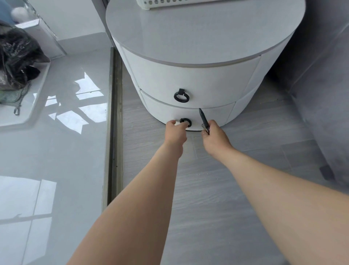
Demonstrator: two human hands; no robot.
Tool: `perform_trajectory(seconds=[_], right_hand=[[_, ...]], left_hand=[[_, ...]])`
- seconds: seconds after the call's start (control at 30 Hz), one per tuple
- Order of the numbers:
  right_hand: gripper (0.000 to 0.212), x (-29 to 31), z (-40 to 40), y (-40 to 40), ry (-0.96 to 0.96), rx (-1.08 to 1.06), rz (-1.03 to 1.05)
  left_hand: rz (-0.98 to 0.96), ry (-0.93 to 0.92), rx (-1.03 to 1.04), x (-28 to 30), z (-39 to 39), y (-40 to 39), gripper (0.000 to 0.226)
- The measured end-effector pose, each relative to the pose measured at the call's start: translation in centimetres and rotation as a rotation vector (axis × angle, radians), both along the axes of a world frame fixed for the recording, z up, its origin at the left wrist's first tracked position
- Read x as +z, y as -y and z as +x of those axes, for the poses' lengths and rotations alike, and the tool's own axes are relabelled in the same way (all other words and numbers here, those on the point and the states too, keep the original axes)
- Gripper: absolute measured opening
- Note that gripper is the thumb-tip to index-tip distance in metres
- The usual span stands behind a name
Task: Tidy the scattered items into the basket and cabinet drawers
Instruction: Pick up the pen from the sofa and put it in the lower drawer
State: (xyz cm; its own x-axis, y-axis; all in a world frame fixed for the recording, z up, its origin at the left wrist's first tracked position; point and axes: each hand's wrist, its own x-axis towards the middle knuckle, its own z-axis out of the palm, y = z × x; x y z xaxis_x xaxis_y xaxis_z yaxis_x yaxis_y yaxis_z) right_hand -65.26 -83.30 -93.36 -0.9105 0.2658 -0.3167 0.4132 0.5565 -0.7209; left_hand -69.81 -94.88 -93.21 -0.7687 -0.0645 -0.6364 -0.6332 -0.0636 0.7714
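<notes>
Both bare forearms reach down: left hand point(175, 130) curls onto the lower drawer's ring pull point(185, 122) (drawer closed, contents unseen), right hand point(214, 136) grips a black pen point(204, 121).

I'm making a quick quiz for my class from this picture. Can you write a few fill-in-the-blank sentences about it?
1. The right hand holds a black ____.
2. The left hand grips the ring handle of the ____ drawer.
3. The cabinet has ____ drawers, both closed.
4. The white basket sits on ____ of the cabinet.

Missing words: pen; bottom; two; top
</notes>
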Motion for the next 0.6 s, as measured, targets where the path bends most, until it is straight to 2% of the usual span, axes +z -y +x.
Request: perform_trajectory(seconds=[0.07, 0.13, 0.17, 0.3, 0.4, 0.5, 0.6], right_hand=[[0.022, 0.1, -0.3, 0.1, -0.002, 0.008, -0.02], [0.028, 0.2, -0.5, 0.3, -0.011, 0.01, -0.027], [0.027, 0.4, -0.5, 0.4, -0.014, 0.009, -0.026], [0.015, 1.0, -0.6, 0.5, -0.067, -0.005, -0.025], [0.015, 1.6, -0.4, 0.4, -0.114, -0.019, -0.01], [0.016, 2.2, -0.2, 0.1, -0.127, -0.028, -0.009], [0.022, 3.0, 0.4, 0.2, -0.129, -0.017, 0.032]], left_hand=[[0.003, 0.029, 0.007, -0.4, -0.4, 0.1, 0.045], [0.012, 0.035, 0.014, -0.4, -0.4, -0.1, 0.019], [0.015, 0.03, 0.038, -0.3, -0.2, -0.3, 0.011], [-0.108, -0.054, 0.112, -0.1, -0.3, 0.0, 0.007], [-0.267, -0.106, -0.099, 0.1, -0.5, 0.3, 0.023], [-0.557, -0.244, -0.341, -0.1, 0.1, 0.9, 0.042], [-0.681, -0.265, -0.362, -1.0, 1.4, 2.5, 0.055]])
